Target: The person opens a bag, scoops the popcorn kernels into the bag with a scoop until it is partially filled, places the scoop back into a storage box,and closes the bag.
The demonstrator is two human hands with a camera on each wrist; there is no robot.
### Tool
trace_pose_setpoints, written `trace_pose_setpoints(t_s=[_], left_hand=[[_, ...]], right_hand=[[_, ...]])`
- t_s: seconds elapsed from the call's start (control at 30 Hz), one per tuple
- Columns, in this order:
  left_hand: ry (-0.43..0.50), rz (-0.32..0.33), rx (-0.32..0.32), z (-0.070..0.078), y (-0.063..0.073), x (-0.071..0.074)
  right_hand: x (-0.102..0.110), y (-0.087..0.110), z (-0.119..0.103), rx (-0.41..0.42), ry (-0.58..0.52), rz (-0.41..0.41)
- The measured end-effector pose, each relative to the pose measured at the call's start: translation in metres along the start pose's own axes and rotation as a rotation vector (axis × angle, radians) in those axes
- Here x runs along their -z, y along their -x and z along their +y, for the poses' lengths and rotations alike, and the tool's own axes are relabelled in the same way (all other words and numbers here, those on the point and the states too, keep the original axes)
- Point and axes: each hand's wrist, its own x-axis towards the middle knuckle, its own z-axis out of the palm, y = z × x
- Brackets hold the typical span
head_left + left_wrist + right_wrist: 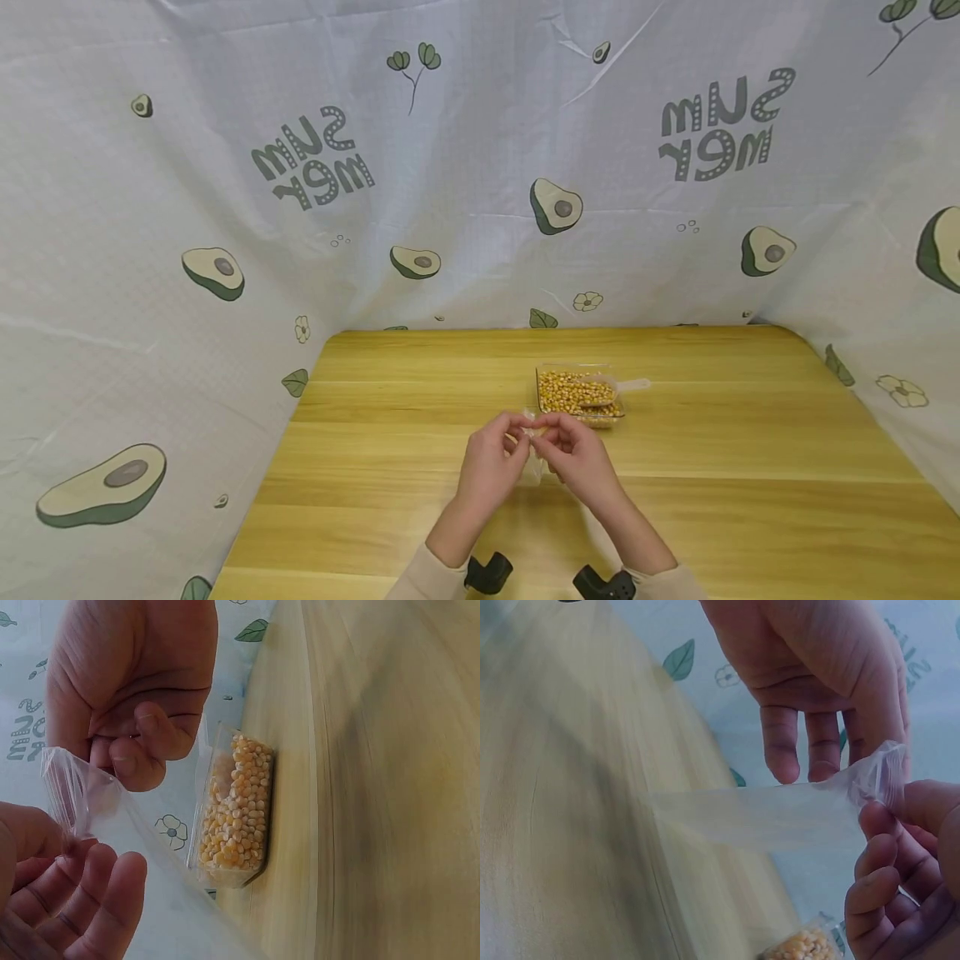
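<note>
Low in the middle of the head frame, the left hand (pixel 487 467) and the right hand (pixel 583 462) were close together, with their fingertips nearly meeting. Both pinched the top of a thin, see-through bag (pixel 772 817), so their fingers were close, not spread wide. The bag was between the hands, and its loose part hung down below the fingers. In the right wrist frame, it reached from the right side toward the middle left. Just above the right hand in the head frame, a clear box (pixel 537 392) of yellow corn (pixel 558 393) sat on the wooden table (pixel 750 425), with a scoop (pixel 634 385) in it.
</note>
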Motion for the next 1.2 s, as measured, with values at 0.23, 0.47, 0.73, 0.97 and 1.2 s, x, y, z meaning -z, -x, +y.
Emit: trace_pose_setpoints(t_s=[0.23,0.47,0.73,0.97,1.2], left_hand=[[-0.068,0.018,-0.034,-0.001,0.0,0.001],[-0.129,0.079,-0.044,-0.002,0.001,0.005],[-0.196,0.177,-0.055,-0.005,0.001,0.008],[-0.211,0.207,-0.011,-0.007,0.001,0.011],[-0.212,0.178,0.015,-0.009,0.001,0.013]], right_hand=[[0.001,0.0,0.001,0.017,0.008,-0.003],[0.003,-0.004,0.006,-0.003,0.012,0.083],[0.007,-0.005,0.005,-0.011,0.003,0.153],[0.009,-0.005,0.005,0.012,0.045,0.194],[0.009,-0.005,0.006,0.032,0.038,0.188]])
